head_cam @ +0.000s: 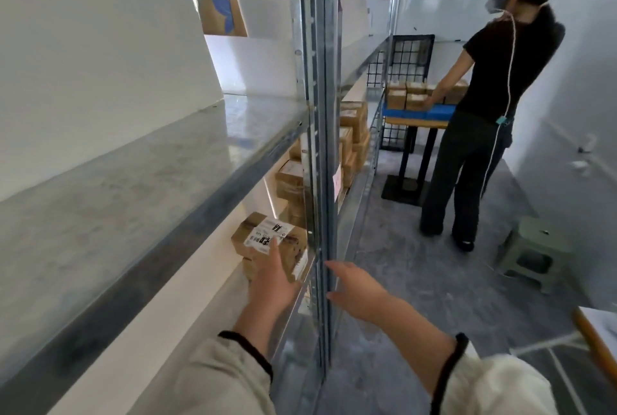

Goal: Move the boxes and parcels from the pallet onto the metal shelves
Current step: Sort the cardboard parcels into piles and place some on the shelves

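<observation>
A small cardboard box (pixel 267 241) with a white label lies on a lower metal shelf (pixel 213 284) on my left, on top of another box. My left hand (pixel 272 277) reaches under the upper shelf, its straight fingers touching the near side of that box. To the right of the steel upright (pixel 320 147), my right hand (pixel 355 291) hovers open in the aisle and holds nothing. More cardboard boxes (pixel 354 134) are stacked further along the shelves. Other boxes (pixel 410 95) sit on a blue pallet (pixel 417 112) on a table ahead.
The bare upper shelf (pixel 167 160) runs at chest height on the left. Another person (pixel 484 114) in black stands in the aisle by the blue pallet. A green stool (pixel 534 252) stands at the right wall. A table corner (pixel 597 331) juts in at lower right.
</observation>
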Demonstrator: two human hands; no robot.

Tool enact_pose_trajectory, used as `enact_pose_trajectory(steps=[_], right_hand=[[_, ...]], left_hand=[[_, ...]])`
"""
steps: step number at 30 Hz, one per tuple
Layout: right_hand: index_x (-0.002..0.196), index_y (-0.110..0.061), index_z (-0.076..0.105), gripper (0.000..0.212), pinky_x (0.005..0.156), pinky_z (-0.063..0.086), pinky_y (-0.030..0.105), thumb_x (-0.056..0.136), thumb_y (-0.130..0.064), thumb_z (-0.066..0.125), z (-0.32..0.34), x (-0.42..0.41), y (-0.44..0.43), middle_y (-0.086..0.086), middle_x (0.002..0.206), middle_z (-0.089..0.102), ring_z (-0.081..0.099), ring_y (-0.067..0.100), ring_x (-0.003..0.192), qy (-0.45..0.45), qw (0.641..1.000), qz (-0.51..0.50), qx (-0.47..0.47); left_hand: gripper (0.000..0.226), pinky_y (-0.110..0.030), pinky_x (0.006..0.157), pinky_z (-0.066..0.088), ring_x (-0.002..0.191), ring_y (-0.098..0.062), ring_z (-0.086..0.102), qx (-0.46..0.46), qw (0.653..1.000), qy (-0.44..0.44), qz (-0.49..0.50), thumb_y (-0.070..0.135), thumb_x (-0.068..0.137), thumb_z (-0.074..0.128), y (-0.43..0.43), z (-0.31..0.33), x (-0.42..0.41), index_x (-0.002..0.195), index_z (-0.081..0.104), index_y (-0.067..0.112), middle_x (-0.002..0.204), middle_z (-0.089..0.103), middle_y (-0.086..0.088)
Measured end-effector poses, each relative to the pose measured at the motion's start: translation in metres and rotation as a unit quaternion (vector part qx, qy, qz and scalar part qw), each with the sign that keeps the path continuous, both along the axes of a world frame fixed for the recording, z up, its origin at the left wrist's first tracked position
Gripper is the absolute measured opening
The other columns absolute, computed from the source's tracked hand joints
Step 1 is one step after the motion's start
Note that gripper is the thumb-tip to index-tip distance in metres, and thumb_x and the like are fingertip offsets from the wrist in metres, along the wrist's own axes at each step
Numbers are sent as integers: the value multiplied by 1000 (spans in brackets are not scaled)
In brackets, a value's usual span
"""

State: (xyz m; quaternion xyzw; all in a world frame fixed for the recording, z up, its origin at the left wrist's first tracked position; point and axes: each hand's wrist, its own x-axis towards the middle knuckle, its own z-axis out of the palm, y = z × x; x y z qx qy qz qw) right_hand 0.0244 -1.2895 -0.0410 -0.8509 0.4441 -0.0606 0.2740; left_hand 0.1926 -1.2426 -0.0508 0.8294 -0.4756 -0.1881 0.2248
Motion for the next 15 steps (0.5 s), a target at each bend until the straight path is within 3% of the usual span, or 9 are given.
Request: enact_pose_trajectory(steps=[8,12,15], right_hand=[[149,-23,10,85,105,38,38,84,-17,65,-6,74,-95,9,145,34,43,27,127,-4,998,55,-11],[148,-26,14,81,105,38,32,84,-19,64,-14,88,-115,8,136,45,47,23,121,-19,990,138,8],[147,-27,20,77,104,35,25,84,-14,62,-22,86,-113,5,137,41,45,20,121,-58,987,150,14]], left_hand=[[99,-41,102,38,134,-39,32,20,997,-26,76,46,78,71,-51,-6,14,150,5,28,152,-21,-23],[94,-38,101,40,134,-33,32,-19,992,-20,124,38,80,71,-60,-13,5,149,10,26,156,-11,-14],[89,-38,108,36,140,-30,26,-57,990,-24,130,33,81,72,-57,-20,1,149,15,22,158,-4,-10]])
